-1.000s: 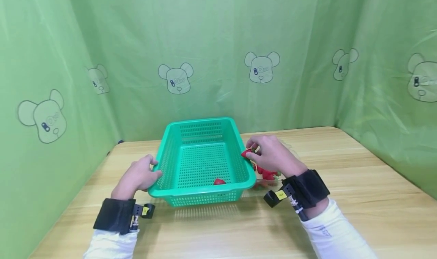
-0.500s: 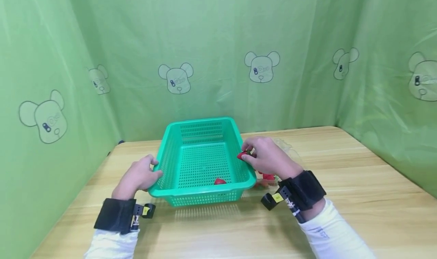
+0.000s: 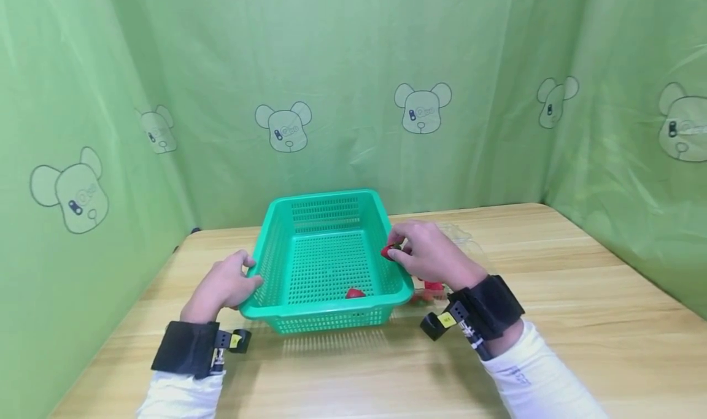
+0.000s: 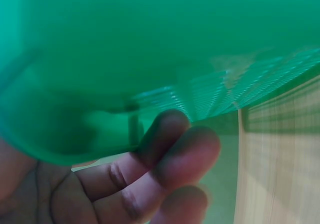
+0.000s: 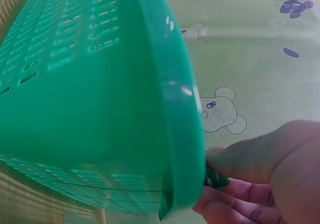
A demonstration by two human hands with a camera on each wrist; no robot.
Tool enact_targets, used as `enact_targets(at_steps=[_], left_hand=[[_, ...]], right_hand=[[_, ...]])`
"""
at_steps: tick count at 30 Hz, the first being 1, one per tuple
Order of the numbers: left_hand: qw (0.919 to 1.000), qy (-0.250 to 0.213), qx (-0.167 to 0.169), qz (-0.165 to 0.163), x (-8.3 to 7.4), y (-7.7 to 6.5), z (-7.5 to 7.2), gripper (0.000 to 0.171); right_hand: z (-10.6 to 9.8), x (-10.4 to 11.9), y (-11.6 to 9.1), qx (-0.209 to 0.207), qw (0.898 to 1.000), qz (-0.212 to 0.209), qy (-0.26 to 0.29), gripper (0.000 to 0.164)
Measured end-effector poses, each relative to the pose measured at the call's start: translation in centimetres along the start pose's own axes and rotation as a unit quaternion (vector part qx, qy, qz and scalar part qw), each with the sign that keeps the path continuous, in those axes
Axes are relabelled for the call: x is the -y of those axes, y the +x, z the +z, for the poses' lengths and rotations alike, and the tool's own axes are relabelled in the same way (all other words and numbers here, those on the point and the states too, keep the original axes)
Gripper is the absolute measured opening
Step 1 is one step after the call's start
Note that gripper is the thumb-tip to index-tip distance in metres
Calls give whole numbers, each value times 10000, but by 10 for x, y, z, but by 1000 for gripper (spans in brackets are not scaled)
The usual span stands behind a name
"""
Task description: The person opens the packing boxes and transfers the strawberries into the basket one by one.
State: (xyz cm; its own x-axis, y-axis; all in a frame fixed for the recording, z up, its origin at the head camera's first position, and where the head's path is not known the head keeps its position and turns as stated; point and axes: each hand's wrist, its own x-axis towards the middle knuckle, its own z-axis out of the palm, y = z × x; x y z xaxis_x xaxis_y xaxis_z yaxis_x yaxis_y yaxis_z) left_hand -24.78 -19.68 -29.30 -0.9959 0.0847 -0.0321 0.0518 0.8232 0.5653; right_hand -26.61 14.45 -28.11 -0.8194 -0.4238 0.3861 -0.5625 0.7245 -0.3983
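Observation:
A green plastic basket with slotted walls stands on the table. My left hand grips its left rim; in the left wrist view the fingers curl under the rim from outside. At the right rim, my right hand pinches a strawberry by its leafy end, the red tip pointing into the basket. In the right wrist view only the green leaves show clearly between thumb and fingers, the rest hidden behind the rim. Another strawberry lies on the basket floor near the front.
Beside the basket on the right, partly under my right hand, is a clear plastic box with several strawberries. Its transparent lid lies behind. A green curtain hangs around the wooden table.
My right hand has moved a little left with the strawberry, from outside the right rim to over its inner side. The left hand and basket stay put.

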Motion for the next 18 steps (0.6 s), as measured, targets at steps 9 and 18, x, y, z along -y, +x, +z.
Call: enact_targets(at_steps=[9,18], left_hand=[[10000,-74,8,4,-1,1,1,40],[10000,-81,15,-21,0,1,1,40]], right_hand=[[3,1,0,30,10000,-60,-4,4],[7,-1,2,-62,9994,-349,-12,4]])
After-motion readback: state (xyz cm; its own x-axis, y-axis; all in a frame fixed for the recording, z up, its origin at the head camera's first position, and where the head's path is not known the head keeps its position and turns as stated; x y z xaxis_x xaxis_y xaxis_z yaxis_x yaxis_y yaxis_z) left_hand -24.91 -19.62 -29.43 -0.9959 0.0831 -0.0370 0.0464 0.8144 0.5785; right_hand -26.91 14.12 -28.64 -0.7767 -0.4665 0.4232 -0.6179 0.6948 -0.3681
